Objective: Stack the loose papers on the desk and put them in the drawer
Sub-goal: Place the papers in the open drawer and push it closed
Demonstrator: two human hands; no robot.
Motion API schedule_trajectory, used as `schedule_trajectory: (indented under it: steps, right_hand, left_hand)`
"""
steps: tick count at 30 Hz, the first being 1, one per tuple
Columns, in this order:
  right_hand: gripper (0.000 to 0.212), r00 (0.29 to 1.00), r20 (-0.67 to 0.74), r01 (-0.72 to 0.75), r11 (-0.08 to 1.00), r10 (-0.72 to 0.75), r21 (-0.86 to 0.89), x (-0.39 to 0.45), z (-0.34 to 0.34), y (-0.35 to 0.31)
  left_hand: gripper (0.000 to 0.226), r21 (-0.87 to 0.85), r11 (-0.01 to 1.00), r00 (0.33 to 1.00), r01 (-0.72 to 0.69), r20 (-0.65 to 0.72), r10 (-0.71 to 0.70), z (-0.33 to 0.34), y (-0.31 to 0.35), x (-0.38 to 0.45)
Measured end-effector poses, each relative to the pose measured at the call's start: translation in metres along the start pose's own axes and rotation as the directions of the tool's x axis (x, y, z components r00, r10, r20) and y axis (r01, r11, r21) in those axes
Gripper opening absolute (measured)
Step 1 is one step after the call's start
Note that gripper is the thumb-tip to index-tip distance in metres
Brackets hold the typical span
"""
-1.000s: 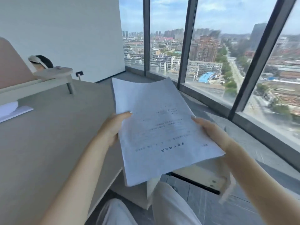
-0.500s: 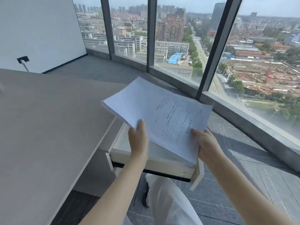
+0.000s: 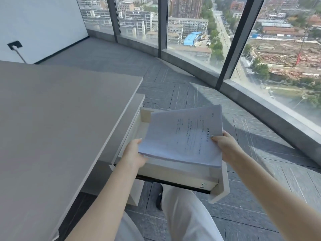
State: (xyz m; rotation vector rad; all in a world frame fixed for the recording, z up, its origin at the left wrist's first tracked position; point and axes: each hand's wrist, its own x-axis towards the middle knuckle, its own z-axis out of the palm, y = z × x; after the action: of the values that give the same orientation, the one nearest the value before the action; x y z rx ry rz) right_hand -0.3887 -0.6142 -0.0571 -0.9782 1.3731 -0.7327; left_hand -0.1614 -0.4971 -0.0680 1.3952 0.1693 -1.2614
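A stack of white printed papers (image 3: 182, 136) hangs tilted just above the open drawer (image 3: 175, 176), covering most of its inside. My left hand (image 3: 133, 154) grips the stack's near left corner from underneath. My right hand (image 3: 225, 145) holds the stack's right edge, thumb on top. The pale drawer is pulled out from under the right edge of the grey desk (image 3: 57, 127); its front panel (image 3: 220, 186) faces right toward the window. Whether anything lies inside is hidden by the papers.
My legs in white trousers (image 3: 184, 214) are below the drawer, one dark shoe (image 3: 159, 197) on the grey floor. Tall glass windows (image 3: 191, 32) with dark frames curve around behind and to the right. A wall socket (image 3: 14, 44) is on the white wall.
The stack has come down and to the right, from above the desk edge to just over the open drawer. My view has tipped downward, showing more of the drawer.
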Motion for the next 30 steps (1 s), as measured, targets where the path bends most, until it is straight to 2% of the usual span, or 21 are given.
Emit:
schedule_trajectory:
  steps: [6, 7, 9, 11, 13, 15, 17, 19, 23, 26, 28, 30]
  right_hand:
    - [0.024, 0.993, 0.056, -0.102, 0.992, 0.106, -0.072, 0.035, 0.029, 0.007]
    - [0.027, 0.99, 0.06, -0.125, 0.99, 0.129, -0.071, 0.04, 0.033, 0.009]
    - [0.033, 0.984, 0.062, -0.166, 0.984, 0.17, -0.065, 0.049, 0.041, 0.013]
    - [0.036, 0.979, 0.05, -0.191, 0.978, 0.196, -0.085, 0.055, 0.048, 0.02]
    - [0.036, 0.976, 0.051, -0.203, 0.97, 0.212, -0.137, 0.06, 0.053, 0.027]
    - [0.028, 0.973, 0.051, -0.208, 0.955, 0.224, -0.211, 0.065, 0.06, 0.035]
    - [0.02, 0.978, 0.018, -0.196, 0.942, 0.208, -0.272, 0.068, 0.064, 0.039]
    - [0.026, 0.979, -0.034, -0.202, 0.931, 0.201, -0.304, 0.072, 0.067, 0.045]
    - [0.039, 0.974, -0.126, -0.221, 0.909, 0.188, -0.352, 0.079, 0.071, 0.056]
    - [0.041, 0.971, -0.145, -0.229, 0.919, 0.192, -0.32, 0.074, 0.071, 0.059]
    - [0.046, 0.973, -0.138, -0.218, 0.93, 0.184, -0.297, 0.067, 0.066, 0.058]
    - [0.054, 0.989, -0.09, -0.137, 0.942, 0.114, -0.307, 0.056, 0.06, 0.057]
  left_hand:
    - [0.026, 0.035, 0.994, 0.994, 0.108, -0.004, -0.108, -0.001, 0.009, 0.035]
    - [0.031, 0.059, 0.992, 0.993, 0.114, -0.016, -0.113, -0.002, 0.01, 0.041]
    - [0.055, 0.1, 0.986, 0.991, 0.132, -0.051, -0.127, -0.005, 0.01, 0.055]
    - [0.061, 0.115, 0.983, 0.989, 0.142, -0.042, -0.138, -0.003, 0.009, 0.059]
    - [0.057, 0.143, 0.984, 0.993, 0.105, -0.062, -0.097, 0.004, 0.009, 0.05]
    - [0.062, 0.214, 0.976, 0.991, 0.049, -0.129, -0.021, 0.009, 0.005, 0.047]
    - [0.07, 0.371, 0.929, 0.985, -0.021, -0.152, 0.083, 0.013, -0.001, 0.045]
    - [0.072, 0.499, 0.861, 0.98, -0.1, -0.101, 0.172, 0.016, -0.006, 0.039]
    - [0.069, 0.648, 0.719, 0.946, -0.252, 0.01, 0.323, 0.019, -0.017, 0.025]
    - [0.069, 0.78, 0.509, 0.883, -0.364, 0.114, 0.456, 0.014, -0.022, 0.018]
    - [0.069, 0.85, 0.32, 0.809, -0.418, 0.188, 0.556, 0.009, -0.025, 0.011]
    - [0.069, 0.891, 0.128, 0.727, -0.435, 0.264, 0.634, 0.002, -0.027, 0.003]
